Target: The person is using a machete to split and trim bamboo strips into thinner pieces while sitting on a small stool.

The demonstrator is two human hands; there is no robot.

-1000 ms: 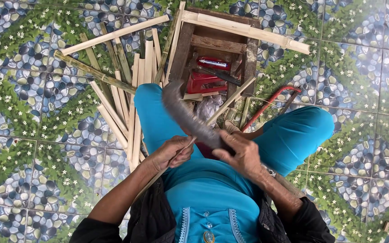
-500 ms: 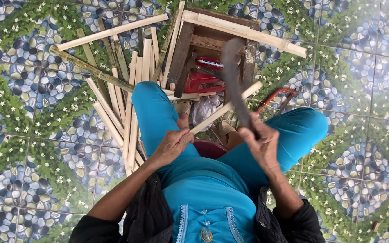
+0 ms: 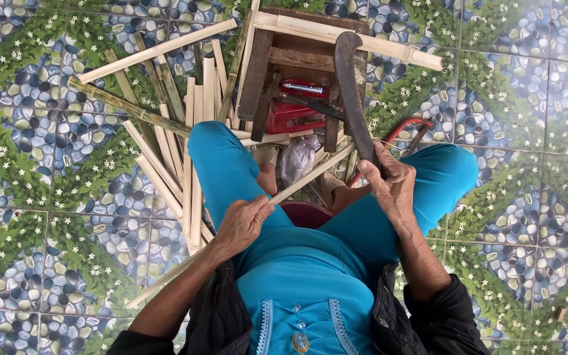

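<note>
Head view, looking straight down on a seated person in turquoise trousers over a floor of blue pebble-and-green leaf patterned tiles. A flat red package with a white label panel is seen lying inside the dark wooden crate ahead of the knees, above a red plastic box; its print is too small to be read. A crumpled clear plastic bag is lodged between the legs. The left hand is closed in a fist around a long thin pale bamboo strip, which is held slanting from the lower left of the floor up towards the right knee. The right hand is clenched around the handle of a long curved dark steel chopping knife, whose blade is raised above the crate and points away from the body. Whether the blade touches the strip cannot be told. A loose heap of split bamboo slats is spread on the tiles beside the left leg, and one thick pale bamboo pole is laid across the crate's top.
</note>
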